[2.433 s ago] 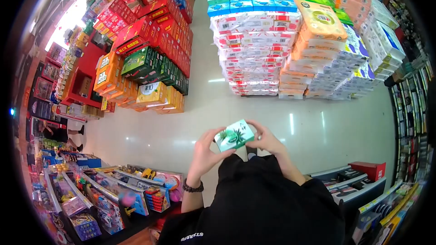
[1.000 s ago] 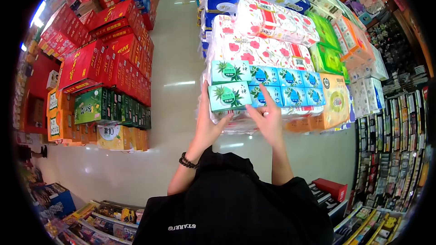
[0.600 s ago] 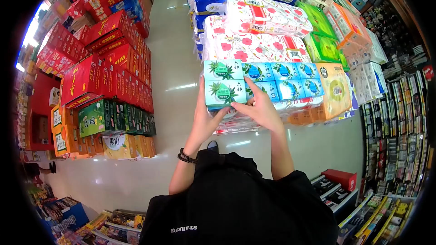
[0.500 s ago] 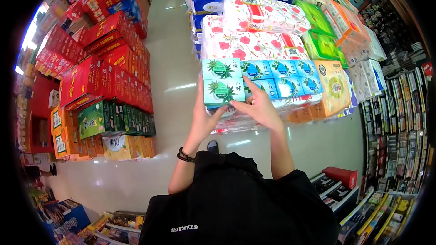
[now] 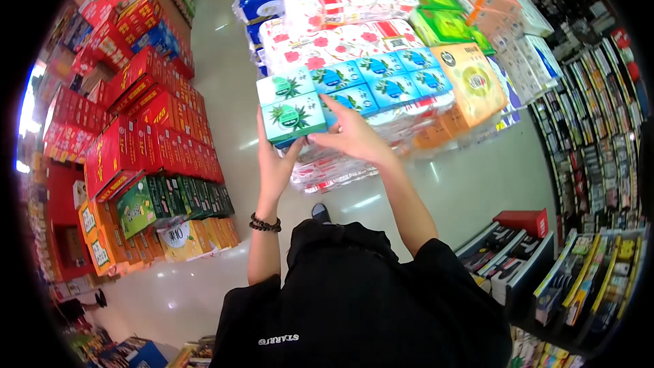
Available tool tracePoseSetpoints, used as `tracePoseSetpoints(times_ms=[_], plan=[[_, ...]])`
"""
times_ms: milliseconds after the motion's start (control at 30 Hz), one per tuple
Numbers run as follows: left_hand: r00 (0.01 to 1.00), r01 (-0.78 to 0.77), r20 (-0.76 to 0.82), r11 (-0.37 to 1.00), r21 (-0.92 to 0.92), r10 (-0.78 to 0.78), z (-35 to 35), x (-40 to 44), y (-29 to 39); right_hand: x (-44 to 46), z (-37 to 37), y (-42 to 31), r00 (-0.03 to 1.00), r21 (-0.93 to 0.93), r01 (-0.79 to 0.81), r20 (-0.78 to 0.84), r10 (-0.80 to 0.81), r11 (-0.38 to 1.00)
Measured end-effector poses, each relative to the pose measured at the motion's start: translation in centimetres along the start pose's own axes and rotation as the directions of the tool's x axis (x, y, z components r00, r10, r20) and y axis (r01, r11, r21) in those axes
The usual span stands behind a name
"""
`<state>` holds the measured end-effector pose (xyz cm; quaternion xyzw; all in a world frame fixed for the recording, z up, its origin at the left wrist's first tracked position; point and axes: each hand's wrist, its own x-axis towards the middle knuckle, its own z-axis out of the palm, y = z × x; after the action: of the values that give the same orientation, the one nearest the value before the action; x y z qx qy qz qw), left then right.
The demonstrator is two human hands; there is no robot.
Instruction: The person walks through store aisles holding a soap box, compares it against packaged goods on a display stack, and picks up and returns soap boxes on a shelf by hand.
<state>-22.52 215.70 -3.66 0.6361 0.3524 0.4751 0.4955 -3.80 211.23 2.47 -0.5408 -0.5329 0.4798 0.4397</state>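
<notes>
Two small green-and-white boxes [image 5: 294,117] with a spiky leaf picture, like soap boxes, lie side by side at the left end of a row. My left hand [image 5: 274,167] wraps their left side, its thumb at the near edge. On their right side is my right hand [image 5: 351,134], index finger at the seam beside the blue boxes and thumb at the near corner. Several matching blue boxes [image 5: 392,88] continue the row to the right. Beneath them are plastic-wrapped white packs with red flowers [image 5: 340,51]. Part of each hand's fingers is hidden by the green boxes.
An orange tissue pack [image 5: 470,85] lies right of the blue boxes, with green packs [image 5: 443,24] behind. Red cartons [image 5: 146,153] are stacked across the tiled aisle [image 5: 228,75] at left. Shelves [image 5: 593,123] stand at right, and a display rack [image 5: 507,252] at lower right.
The view has turned, so the stacked packs and boxes appear farther left and slightly tilted. Both hands stay on the green boxes, which remain at the row's left end.
</notes>
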Motion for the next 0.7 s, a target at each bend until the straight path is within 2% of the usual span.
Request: tracePoseSetpoints(times_ms=[67,100,133,167,233,333,367,400,433,467,500,567,600,667,700], plan=[[0.999,0.042,0.0,0.999,0.02,-0.042,0.1,-0.4,0.4,-2.3,-0.2,0.4,0.998,0.006,0.01,-0.065,-0.009,1.0],[0.997,-0.08,0.008,0.993,0.089,0.079,-0.5,-0.4,-2.3,-3.9,-0.4,0.2,0.994,0.005,0.009,-0.108,-0.008,1.0],[0.998,-0.056,0.01,0.997,0.062,0.055,-0.4,-0.6,-1.9,-5.8,-1.1,0.4,0.994,-0.035,0.02,-0.109,-0.024,0.999],[0.999,-0.033,0.019,0.999,0.032,0.032,-0.1,-1.0,-1.5,-7.9,-1.6,0.9,0.993,0.011,-0.009,-0.118,0.011,1.0],[0.995,-0.092,-0.013,0.991,0.093,0.094,0.0,-1.3,-2.6,-12.6,-2.6,3.0,0.99,0.1,-0.051,-0.128,0.063,0.994],[0.991,-0.125,-0.052,0.992,-0.028,0.123,1.3,-1.9,-2.0,-20.4,-3.0,5.4,0.935,0.176,-0.204,-0.254,0.245,0.963],[0.99,-0.128,-0.076,0.989,-0.079,0.122,1.7,-2.3,-1.5,-23.1,-2.8,7.8,0.917,0.212,-0.21,-0.295,0.268,0.954],[0.982,-0.157,-0.112,0.987,-0.044,0.152,1.8,-2.5,-1.4,-25.7,-2.5,10.1,0.899,0.248,-0.213,-0.33,0.29,0.945],[0.971,-0.188,-0.15,0.982,-0.007,0.185,2.0,-3.1,-1.0,-28.5,-2.2,11.1,0.862,0.367,-0.245,-0.341,0.374,0.898],[0.932,-0.19,-0.277,0.966,0.175,0.234,2.8,-4.2,-0.3,-31.2,-1.7,12.0,0.824,0.483,-0.263,-0.338,0.455,0.835],[0.87,-0.165,-0.388,0.922,0.349,0.303,3.7,-5.5,0.4,-33.7,-0.9,13.2,0.781,0.521,-0.263,-0.378,0.496,0.812],[0.804,-0.297,-0.394,0.875,0.382,0.445,6.0,-8.9,1.3,-38.3,0.6,14.8,0.712,0.604,-0.246,-0.418,0.564,0.758],[0.817,-0.323,-0.363,0.877,0.357,0.449,7.7,-11.1,1.9,-40.2,1.1,15.3,0.69,0.647,-0.23,-0.419,0.591,0.727],[0.871,-0.395,-0.166,0.859,0.325,0.463,12.4,-15.6,3.3,-43.0,2.0,15.3,0.642,0.681,-0.218,-0.44,0.628,0.699],[0.917,-0.387,0.032,0.868,0.311,0.398,14.1,-18.1,2.8,-44.1,2.3,15.7,0.641,0.697,-0.156,-0.467,0.609,0.699]])
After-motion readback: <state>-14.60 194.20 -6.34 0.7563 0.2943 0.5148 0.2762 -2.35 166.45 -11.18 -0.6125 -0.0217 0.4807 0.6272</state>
